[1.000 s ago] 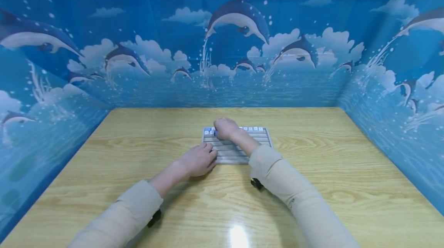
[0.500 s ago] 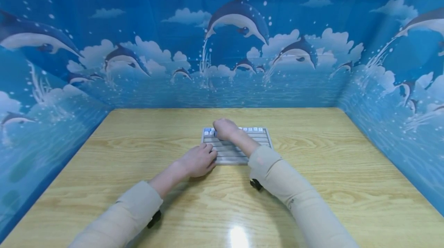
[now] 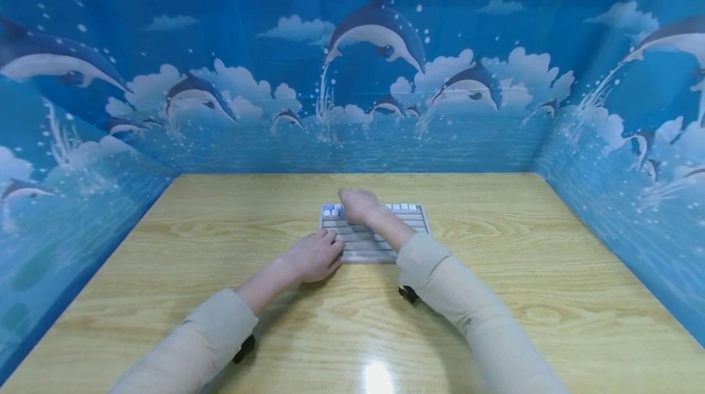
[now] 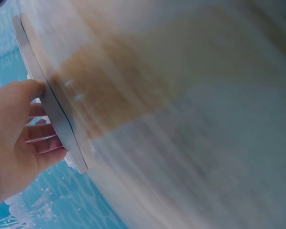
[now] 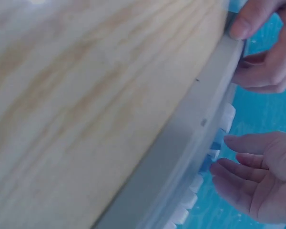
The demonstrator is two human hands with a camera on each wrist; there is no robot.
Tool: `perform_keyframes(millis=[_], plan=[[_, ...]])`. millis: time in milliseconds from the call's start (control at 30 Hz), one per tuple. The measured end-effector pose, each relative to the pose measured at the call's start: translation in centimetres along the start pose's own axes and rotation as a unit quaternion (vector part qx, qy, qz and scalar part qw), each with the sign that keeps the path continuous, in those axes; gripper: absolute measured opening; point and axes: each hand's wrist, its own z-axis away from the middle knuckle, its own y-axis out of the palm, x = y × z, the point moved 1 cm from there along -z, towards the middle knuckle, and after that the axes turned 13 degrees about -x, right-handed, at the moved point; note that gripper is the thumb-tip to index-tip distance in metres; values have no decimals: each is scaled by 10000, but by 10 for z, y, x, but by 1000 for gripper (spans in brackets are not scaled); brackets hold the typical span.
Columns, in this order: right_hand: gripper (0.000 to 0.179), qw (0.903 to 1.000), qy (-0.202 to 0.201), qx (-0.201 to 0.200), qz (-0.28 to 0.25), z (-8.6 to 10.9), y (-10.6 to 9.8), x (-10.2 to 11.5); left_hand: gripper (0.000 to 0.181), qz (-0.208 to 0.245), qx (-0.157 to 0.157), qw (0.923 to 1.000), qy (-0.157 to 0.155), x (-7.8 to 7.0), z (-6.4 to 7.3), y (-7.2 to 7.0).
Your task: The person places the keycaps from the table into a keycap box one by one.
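A pale grey keyboard (image 3: 366, 246) lies on the table, with keycaps along its back row and a few at the left of the second row. My left hand (image 3: 316, 255) grips its left front corner. In the left wrist view, the thumb presses the front side of the keyboard (image 4: 57, 109) while the fingers reach over its top. My right hand (image 3: 359, 205) covers the back left keys. In the right wrist view, thumb and fingertips of the right hand (image 5: 257, 174) close in on a small keycap (image 5: 213, 153), between blue ones; its seating is hidden.
The wood-grain table (image 3: 496, 296) extends around the keyboard. A blue curtain (image 3: 352, 143) printed with dolphins stands along the back and both sides. Dark wrist cameras sit under both sleeves, close over the tabletop.
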Motion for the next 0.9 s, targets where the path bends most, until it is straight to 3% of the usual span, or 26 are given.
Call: perform_keyframes(millis=[133, 333, 500, 633, 767, 900], plan=[[34, 10000, 24, 49, 42, 7, -10, -2, 22, 17, 0, 10000, -50, 2, -1, 1], [6, 9997, -3, 225, -59, 22, -22, -8, 22, 149, 44, 9998, -99, 5, -3, 2], [15, 9990, 49, 309, -322, 37, -30, -18, 24, 422, 237, 9986, -234, 9, -5, 2], [33, 9980, 102, 291, -560, 51, -37, -28, 26, 675, 209, 9967, -406, 13, -6, 0], [44, 9971, 178, -130, -734, 65, -44, -43, 25, 815, -81, 9952, -539, 17, -5, -2], [47, 9906, 377, -965, -890, 81, -48, -61, 31, 697, -524, 9929, -812, 25, -1, -7]])
